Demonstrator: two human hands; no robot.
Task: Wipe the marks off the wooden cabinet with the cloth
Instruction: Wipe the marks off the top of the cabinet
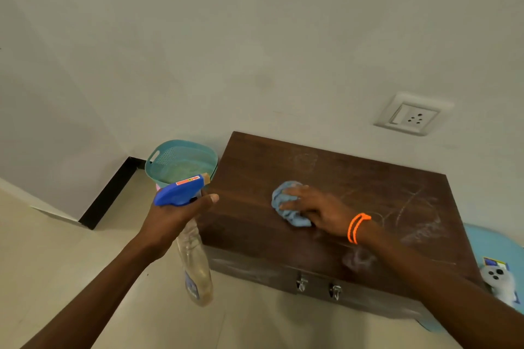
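A dark wooden cabinet (368,178) stands against the wall, its top streaked with whitish chalk-like marks at the right and back. My right hand (317,208), with orange bands on the wrist, presses a crumpled light blue cloth (286,204) onto the top near its middle-left. My left hand (175,214) holds a clear spray bottle (195,258) with a blue trigger head by the neck, just off the cabinet's left edge, with the body hanging down.
A teal perforated basket (181,161) sits on the floor left of the cabinet by the wall. Two metal latches (319,286) hang on the cabinet front. A white plush toy (500,282) lies on something light blue at right. A wall socket (412,115) sits above.
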